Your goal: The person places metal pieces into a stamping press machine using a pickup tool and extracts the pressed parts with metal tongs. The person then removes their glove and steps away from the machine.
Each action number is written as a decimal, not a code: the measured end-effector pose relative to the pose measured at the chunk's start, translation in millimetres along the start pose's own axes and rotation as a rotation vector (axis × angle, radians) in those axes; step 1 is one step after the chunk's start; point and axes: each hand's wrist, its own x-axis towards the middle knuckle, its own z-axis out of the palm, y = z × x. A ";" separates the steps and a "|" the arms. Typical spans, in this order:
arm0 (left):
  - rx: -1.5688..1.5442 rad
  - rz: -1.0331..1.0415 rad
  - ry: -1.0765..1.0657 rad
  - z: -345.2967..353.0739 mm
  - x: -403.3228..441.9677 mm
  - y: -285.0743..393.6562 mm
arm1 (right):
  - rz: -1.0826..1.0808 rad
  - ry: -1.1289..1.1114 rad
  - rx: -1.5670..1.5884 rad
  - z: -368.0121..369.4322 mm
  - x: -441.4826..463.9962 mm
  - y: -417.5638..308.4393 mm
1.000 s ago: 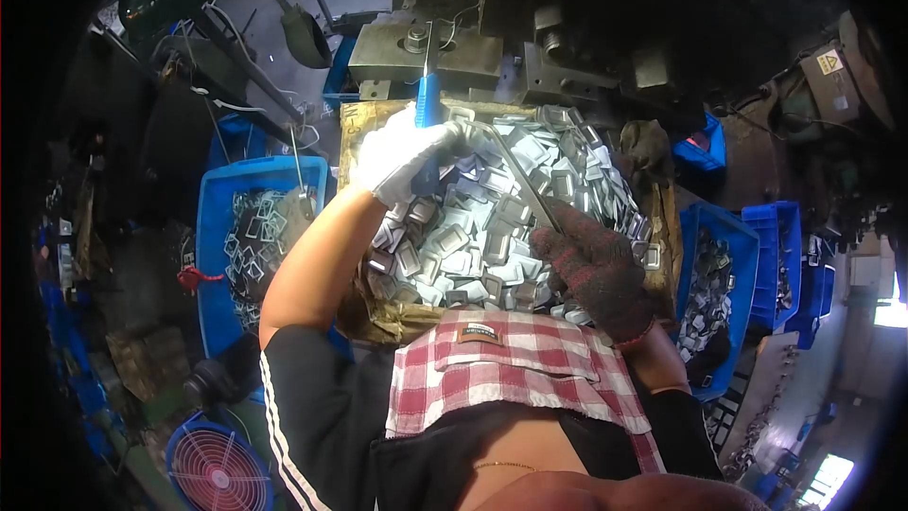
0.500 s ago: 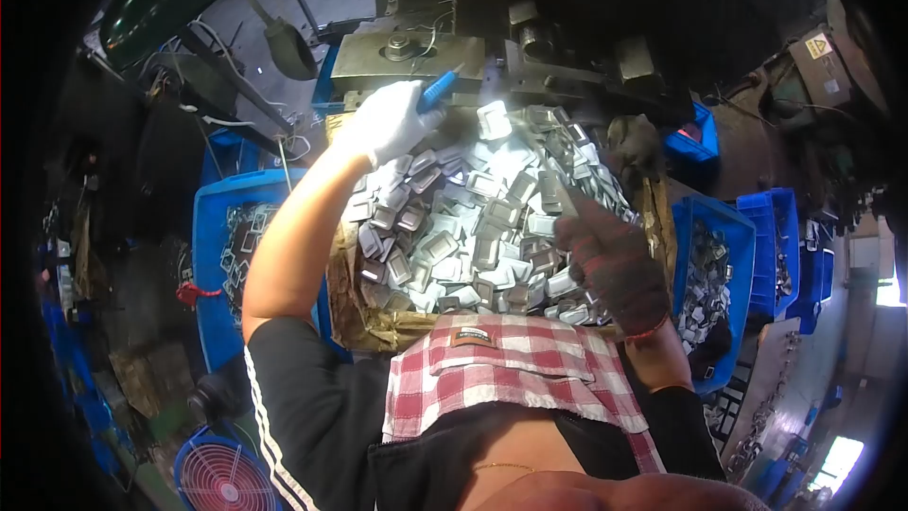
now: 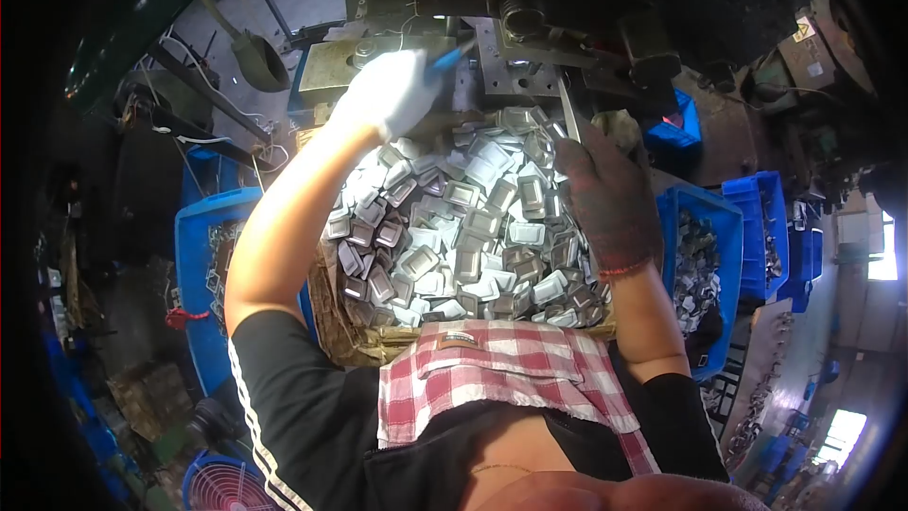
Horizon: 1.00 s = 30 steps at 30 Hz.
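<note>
My left hand (image 3: 390, 95), in a white glove, is closed round a blue-handled tool (image 3: 446, 61) in front of the metal machine block. In a dark knitted glove, my right hand (image 3: 610, 199) grips a thin metal tool (image 3: 568, 111) that points up toward the machine. Between and below my hands lies a heap of small rectangular metal pieces (image 3: 463, 194) in a box with brown, worn edges (image 3: 386, 345). Neither hand touches the middle of the heap.
The machine with its bolted metal plates (image 3: 515, 71) stands just beyond the box. Blue bins with metal parts stand at left (image 3: 194, 255) and right (image 3: 728, 227). A fan (image 3: 227, 487) is at lower left, and a grey lamp-like piece (image 3: 260, 61) hangs at upper left.
The blue-handled tool has tilted to the right. My right hand has moved up with its tool, toward the machine. A piece seen near the blue tool half a second ago no longer shows there.
</note>
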 end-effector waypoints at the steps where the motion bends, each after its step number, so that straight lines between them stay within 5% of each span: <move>1: 0.002 0.047 -0.038 3.3 -13.7 -8.7 | -0.030 -0.010 0.031 3.8 5.8 10.6; 3: 0.073 0.133 -0.120 6.7 -52.5 -20.3 | -0.095 -0.035 0.088 15.6 17.2 40.8; 6: 0.096 0.082 -0.219 12.1 -80.0 -31.4 | -0.413 0.199 -0.325 23.2 12.6 43.6; 9: 0.000 0.082 -0.189 18.4 -86.3 -44.6 | -0.116 0.081 -0.190 18.1 8.7 33.8; 14: -0.261 0.028 -0.082 19.5 -79.6 -45.3 | -0.636 0.251 -0.718 -13.0 8.5 62.5; 16: -0.167 -0.114 -0.041 16.9 -79.4 -33.8 | -0.518 0.232 -0.561 -13.5 -1.0 51.0; 17: 0.009 -0.064 -0.035 38.7 -75.1 -50.3 | -0.288 0.174 -0.306 -15.6 -14.8 40.9; 20: -0.229 -0.068 0.038 32.5 -85.7 -41.0 | -0.053 0.037 -0.165 -22.0 -42.6 33.4; 24: -0.137 -0.005 -0.050 25.2 -98.0 -34.0 | 0.050 -0.121 -0.007 -19.3 -60.6 21.0; 29: -1.056 -0.301 -0.060 14.5 -100.8 -31.4 | 0.099 -0.340 0.248 -8.6 -68.0 14.4; 30: -1.045 -0.307 -0.049 16.3 -100.5 -34.9 | 0.120 -0.409 0.314 -7.7 -70.6 13.9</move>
